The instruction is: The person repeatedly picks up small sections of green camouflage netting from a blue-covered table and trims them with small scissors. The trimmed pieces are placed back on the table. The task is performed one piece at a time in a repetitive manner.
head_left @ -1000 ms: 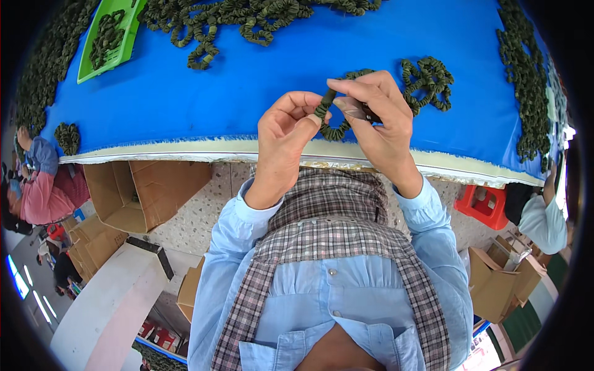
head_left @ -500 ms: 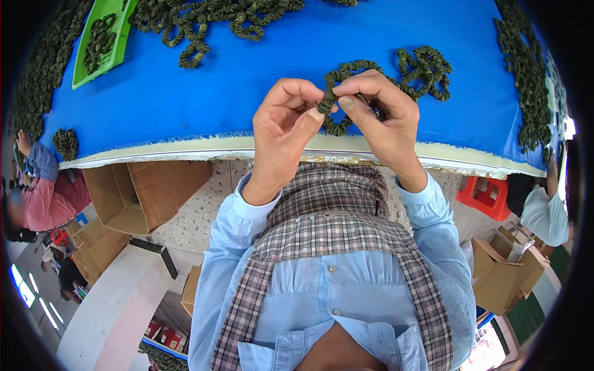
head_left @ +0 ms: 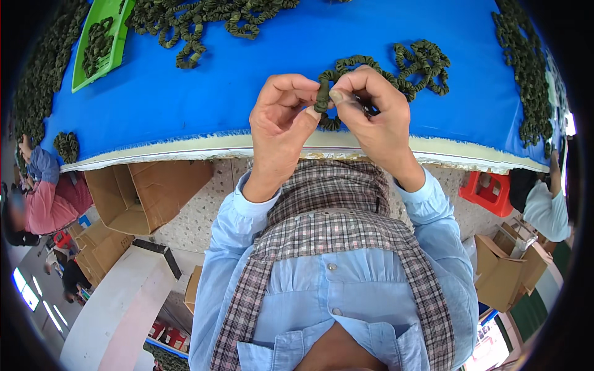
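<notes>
Pinched between the thumb and fingers of my left hand [head_left: 281, 127] is a dark green fabric scrunchie [head_left: 322, 98], held just above the near part of the blue-covered table [head_left: 260, 68]. My right hand [head_left: 380, 114] closes its thumb and forefinger on the scrunchie's right side, close to my left fingertips. Part of the ring loops behind my right fingers, which hide it. Beyond that hand, more dark green scrunchies [head_left: 427, 65] lie in a loose cluster, seemingly touching the gathered loops behind my fingers.
Several scrunchies [head_left: 204, 18] are heaped at the table's far side. A green basket [head_left: 117, 52] with more stands far left. One bunched scrunchie [head_left: 65, 146] lies by the left edge. Cardboard boxes [head_left: 164, 195] and a red stool [head_left: 486, 193] stand below. People sit at both sides.
Both hands have shifted slightly left, still holding the scrunchie. The gripped section now stands more upright between my fingertips.
</notes>
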`<state>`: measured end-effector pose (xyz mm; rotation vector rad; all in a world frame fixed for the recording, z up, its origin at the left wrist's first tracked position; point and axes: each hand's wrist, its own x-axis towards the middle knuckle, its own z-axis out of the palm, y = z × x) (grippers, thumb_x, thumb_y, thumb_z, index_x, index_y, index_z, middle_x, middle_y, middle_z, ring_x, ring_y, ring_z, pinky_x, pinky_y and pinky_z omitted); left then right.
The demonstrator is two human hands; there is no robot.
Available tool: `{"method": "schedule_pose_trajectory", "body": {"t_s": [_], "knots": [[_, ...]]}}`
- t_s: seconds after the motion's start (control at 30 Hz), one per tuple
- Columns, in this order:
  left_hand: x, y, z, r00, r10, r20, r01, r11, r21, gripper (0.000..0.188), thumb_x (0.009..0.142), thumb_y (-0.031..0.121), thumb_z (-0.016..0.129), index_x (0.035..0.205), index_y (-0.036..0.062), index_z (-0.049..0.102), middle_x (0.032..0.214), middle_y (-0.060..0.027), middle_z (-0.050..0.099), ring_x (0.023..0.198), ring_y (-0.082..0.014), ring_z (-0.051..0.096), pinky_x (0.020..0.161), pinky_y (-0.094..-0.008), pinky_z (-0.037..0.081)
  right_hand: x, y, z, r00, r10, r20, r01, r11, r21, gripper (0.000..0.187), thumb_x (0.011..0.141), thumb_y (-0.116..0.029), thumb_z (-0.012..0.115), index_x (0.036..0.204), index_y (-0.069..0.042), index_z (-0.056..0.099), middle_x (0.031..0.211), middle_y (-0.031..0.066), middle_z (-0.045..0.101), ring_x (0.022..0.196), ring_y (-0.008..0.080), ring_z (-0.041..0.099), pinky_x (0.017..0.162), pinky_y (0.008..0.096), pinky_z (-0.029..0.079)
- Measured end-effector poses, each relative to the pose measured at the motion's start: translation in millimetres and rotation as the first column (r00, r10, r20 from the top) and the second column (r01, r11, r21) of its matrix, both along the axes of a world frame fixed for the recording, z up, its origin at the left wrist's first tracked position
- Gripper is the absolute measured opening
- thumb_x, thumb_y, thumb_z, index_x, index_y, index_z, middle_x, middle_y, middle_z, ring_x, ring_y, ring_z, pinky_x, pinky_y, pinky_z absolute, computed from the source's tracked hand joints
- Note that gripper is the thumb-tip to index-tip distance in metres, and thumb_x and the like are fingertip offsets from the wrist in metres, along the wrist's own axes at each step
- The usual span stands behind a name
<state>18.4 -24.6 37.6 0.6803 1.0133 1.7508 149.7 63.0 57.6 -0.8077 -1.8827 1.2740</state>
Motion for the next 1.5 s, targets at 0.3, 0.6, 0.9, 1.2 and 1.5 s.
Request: {"method": "schedule_pose_trajectory", "body": {"t_s": [0.3,0.6,0.9,1.2,1.5], "knots": [[-2,2,-4,0.972,-0.045,0.230,0.046,0.999,0.001,0.035,0.085,-0.011,0.055,0.117,0.0031,0.054,0.103,-0.0068,0.064,0.095,-0.0152,0.063,0.087,-0.0293,0.049,1,-2,0,0.983,0.037,-0.180,-0.082,0.965,-0.251,0.006,0.088,-0.001,0.066,0.094,0.001,0.064,0.083,0.0038,0.066,0.072,0.0049,0.057,0.063,0.0209,0.045],[2,2,-5,0.979,-0.015,0.203,0.016,1.000,-0.004,0.031,0.088,-0.009,0.057,0.117,0.0021,0.057,0.104,-0.0062,0.063,0.097,-0.0132,0.061,0.086,-0.0278,0.049,7,-2,-3,0.995,0.061,-0.073,-0.050,0.987,0.152,0.022,0.075,-0.002,0.078,0.094,-0.003,0.066,0.086,0.0066,0.066,0.071,0.0144,0.062,0.061,0.0254,0.049],[7,-1,4,0.947,0.122,-0.297,-0.148,0.987,-0.069,0.024,0.093,-0.001,0.059,0.116,0.0012,0.067,0.098,-0.0055,0.062,0.087,-0.0097,0.059,0.075,-0.0253,0.050,8,-8,-5,0.989,-0.069,0.134,0.025,0.950,0.310,0.024,0.072,-0.007,0.078,0.093,-0.002,0.067,0.082,0.0087,0.067,0.066,0.0170,0.063,0.054,0.0275,0.049],[-22,5,-13,0.829,0.024,-0.559,-0.153,0.971,-0.185,0.007,0.087,0.006,0.068,0.090,0.0003,0.070,0.084,-0.0031,0.057,0.072,-0.0098,0.053,0.064,-0.0239,0.045,13,15,-6,0.995,0.095,0.013,-0.061,0.737,-0.673,0.022,0.086,-0.020,0.063,0.095,-0.001,0.069,0.075,0.0034,0.068,0.064,0.0025,0.051,0.053,0.0196,0.032],[-43,5,-20,0.681,0.057,-0.730,-0.315,0.922,-0.223,0.012,0.089,0.008,0.066,0.100,0.0025,0.067,0.098,-0.0043,0.058,0.077,-0.0120,0.055,0.069,-0.0262,0.046,0,21,-9,0.901,-0.150,0.407,0.077,0.979,0.190,0.013,0.084,-0.011,0.064,0.094,-0.003,0.068,0.081,0.0113,0.070,0.069,0.0232,0.067,0.063,0.0330,0.051]]}}
